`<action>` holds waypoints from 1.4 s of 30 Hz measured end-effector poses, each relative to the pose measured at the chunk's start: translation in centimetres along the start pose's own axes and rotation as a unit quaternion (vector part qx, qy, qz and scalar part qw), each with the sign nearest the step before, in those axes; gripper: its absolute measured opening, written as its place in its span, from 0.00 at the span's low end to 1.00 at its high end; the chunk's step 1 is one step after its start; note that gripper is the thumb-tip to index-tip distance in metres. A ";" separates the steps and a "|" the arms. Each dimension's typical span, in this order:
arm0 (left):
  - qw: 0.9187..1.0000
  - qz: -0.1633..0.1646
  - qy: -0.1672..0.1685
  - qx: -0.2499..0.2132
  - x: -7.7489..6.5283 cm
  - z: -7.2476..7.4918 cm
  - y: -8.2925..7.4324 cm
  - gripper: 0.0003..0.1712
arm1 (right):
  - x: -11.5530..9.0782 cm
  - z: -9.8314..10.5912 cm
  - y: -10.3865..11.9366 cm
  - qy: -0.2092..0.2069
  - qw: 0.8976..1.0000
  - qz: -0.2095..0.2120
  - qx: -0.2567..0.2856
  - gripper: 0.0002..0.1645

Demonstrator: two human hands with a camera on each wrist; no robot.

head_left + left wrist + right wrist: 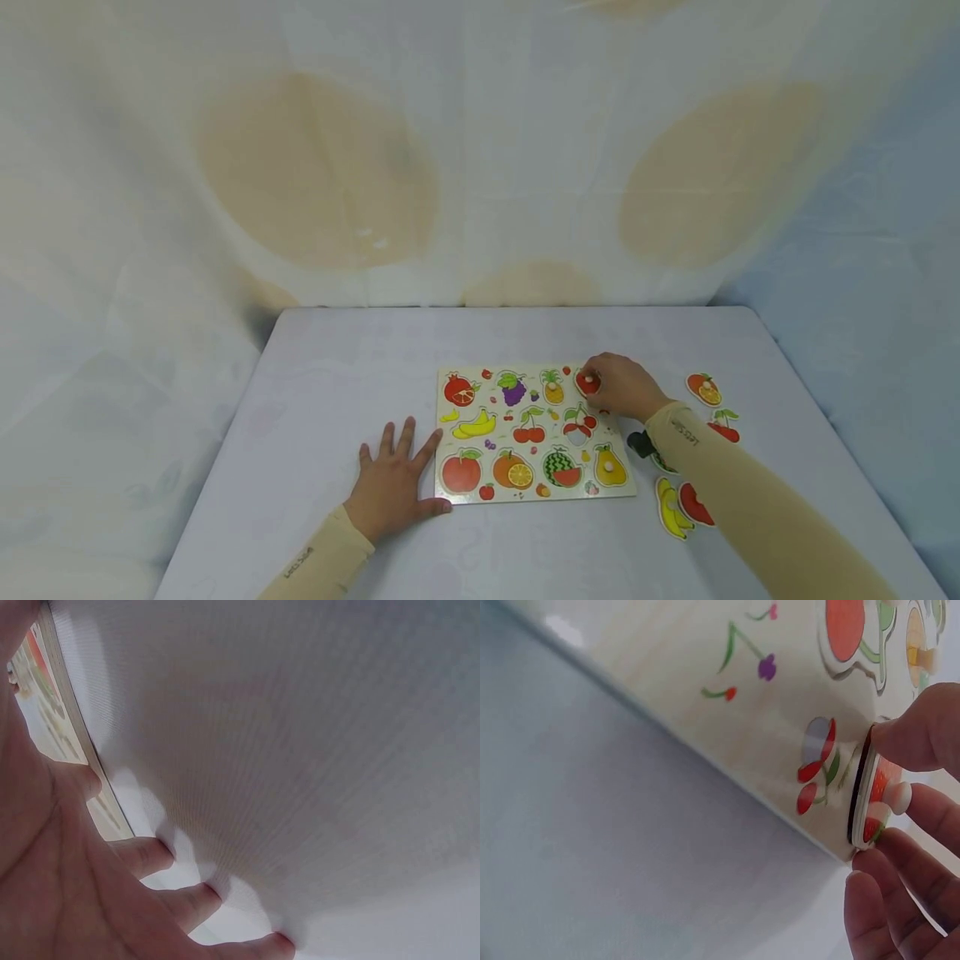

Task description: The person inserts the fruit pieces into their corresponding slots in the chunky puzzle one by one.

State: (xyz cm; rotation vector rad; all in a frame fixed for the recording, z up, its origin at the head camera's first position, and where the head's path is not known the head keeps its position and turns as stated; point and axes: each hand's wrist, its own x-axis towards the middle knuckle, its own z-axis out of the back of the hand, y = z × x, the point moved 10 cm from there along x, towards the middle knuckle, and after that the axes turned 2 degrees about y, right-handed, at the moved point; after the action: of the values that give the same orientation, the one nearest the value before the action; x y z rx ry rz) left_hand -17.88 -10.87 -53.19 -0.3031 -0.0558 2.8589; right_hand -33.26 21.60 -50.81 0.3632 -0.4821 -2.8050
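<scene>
Right hand (626, 387) pinching red fruit piece (587, 387) between fingers at far right corner of board (667, 660); left hand (390, 492), fingers spread, touching board's left side. Piece probably proving light, stiff, smooth-faced; pale knob (902, 797) offering best hold.

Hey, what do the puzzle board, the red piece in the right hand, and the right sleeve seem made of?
Puzzle board: probably wood or fibreboard, glossy; faint grain streaks and a bright glare.
Red piece: likely printed wood; thick, pale edge. Its smooth knob could be wood or plastic.
Right sleeve: seemingly stretchy fabric, matte; close-fitting, with printed lettering.
</scene>
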 end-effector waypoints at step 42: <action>1.000 0.002 0.008 -0.006 0.0 0.3 -0.2 0.61 | -1.9 2.0 -0.9 -0.020 1.000 0.006 -0.001 0.25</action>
State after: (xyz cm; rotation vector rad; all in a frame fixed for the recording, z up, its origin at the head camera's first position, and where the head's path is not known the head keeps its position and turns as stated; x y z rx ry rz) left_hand -17.85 -10.66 -52.92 -0.3279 -0.0694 2.8602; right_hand -32.29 23.57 -48.88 0.3035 -0.4878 -2.8060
